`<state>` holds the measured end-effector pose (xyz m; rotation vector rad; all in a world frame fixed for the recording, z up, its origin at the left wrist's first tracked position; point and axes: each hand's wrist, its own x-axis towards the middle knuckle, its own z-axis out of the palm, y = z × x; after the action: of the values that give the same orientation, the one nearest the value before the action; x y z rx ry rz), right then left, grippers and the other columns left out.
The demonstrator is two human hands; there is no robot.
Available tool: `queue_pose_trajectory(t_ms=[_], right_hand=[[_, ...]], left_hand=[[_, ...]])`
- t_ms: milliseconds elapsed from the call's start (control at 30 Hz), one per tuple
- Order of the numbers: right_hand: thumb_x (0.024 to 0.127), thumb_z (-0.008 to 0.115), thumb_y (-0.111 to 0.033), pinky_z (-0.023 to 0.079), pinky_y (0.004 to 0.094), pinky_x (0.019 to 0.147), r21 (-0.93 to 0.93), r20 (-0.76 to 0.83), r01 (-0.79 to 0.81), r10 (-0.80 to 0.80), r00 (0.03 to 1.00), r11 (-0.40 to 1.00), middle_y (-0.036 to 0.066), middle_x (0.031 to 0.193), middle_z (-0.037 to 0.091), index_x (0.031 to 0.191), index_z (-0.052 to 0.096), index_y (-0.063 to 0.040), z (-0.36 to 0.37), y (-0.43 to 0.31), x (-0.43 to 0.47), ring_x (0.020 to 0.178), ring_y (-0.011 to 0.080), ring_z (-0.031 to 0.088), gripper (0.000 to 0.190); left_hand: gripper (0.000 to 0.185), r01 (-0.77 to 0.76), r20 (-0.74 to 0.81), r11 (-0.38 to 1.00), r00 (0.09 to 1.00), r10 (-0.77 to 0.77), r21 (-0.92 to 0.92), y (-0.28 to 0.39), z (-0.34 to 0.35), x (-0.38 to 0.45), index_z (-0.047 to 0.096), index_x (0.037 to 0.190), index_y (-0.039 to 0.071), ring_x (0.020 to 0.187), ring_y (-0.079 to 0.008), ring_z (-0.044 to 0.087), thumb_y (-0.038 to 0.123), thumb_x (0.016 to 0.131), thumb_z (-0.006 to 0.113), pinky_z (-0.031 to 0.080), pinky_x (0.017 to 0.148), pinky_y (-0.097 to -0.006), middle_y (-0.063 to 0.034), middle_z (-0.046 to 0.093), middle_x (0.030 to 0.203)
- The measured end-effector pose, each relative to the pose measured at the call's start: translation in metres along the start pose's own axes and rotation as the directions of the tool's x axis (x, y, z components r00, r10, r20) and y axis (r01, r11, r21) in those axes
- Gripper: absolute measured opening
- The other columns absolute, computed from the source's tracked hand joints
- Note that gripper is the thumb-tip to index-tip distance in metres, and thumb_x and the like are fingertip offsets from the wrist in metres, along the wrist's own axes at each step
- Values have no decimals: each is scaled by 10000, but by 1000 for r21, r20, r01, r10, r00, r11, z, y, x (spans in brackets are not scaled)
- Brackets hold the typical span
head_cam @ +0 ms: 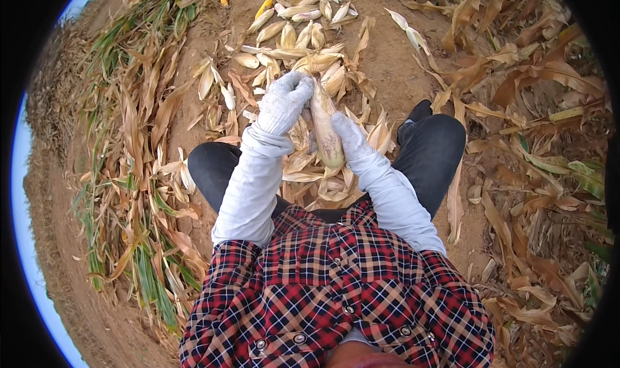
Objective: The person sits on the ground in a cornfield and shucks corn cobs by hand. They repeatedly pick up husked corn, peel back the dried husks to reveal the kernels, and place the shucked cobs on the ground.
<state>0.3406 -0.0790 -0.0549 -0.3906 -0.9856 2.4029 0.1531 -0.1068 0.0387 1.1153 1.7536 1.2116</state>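
Observation:
An ear of corn in its pale husk [326,125] is held above the ground between my knees, its tip pointing away from me and its thick end towards me. My left hand [286,99], in a whitish knit glove, pinches the husk at the tip. Around the lower part of the ear closes my right hand [348,134], gloved too, its fingers partly hidden behind the ear. Just beyond my hands lies a heap of corn ears in dry husks [302,33]. Loose husks [334,188] cover the ground beneath the held ear.
Husked yellow ears [264,8] lie at the far end of the heap. Dry and green corn stalks [140,125] form a long row on the left. More dry stalks and leaves [528,188] spread on the right. My bent knees [436,142] flank the work area on bare soil.

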Motion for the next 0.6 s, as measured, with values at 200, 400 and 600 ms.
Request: queue_pose_trajectory(t_ms=[200, 400, 600], right_hand=[[977, 560, -736, 634, 389, 869, 178, -5, -134, 137, 991, 975, 117, 1278, 685, 1497, 530, -80, -11, 11, 6, 1031, 240, 714, 838], [974, 548, -750, 633, 381, 855, 288, 65, -188, 177, 982, 939, 124, 1264, 680, 1496, 530, -102, -18, 18, 9, 1013, 233, 702, 833], [974, 522, -766, 638, 376, 801, 251, 77, -136, 121, 990, 958, 148, 1289, 657, 1516, 505, -108, -9, 8, 9, 959, 245, 698, 853]], left_hand=[[275, 169, -51, 895, 977, -208, -412, 11, 25, -15, 678, 1171, 50, 593, -66, 563, 298, 1086, 596, 449, 506, -217, 21, 645, 806], [244, 214, 0, 858, 970, -242, -468, -8, 19, -10, 670, 1196, 73, 614, -51, 590, 278, 1085, 597, 470, 507, -198, 32, 654, 818], [256, 186, -11, 848, 975, -221, -497, -11, 24, -11, 681, 1218, 70, 613, -29, 565, 272, 1083, 602, 465, 519, -181, 33, 679, 853]])
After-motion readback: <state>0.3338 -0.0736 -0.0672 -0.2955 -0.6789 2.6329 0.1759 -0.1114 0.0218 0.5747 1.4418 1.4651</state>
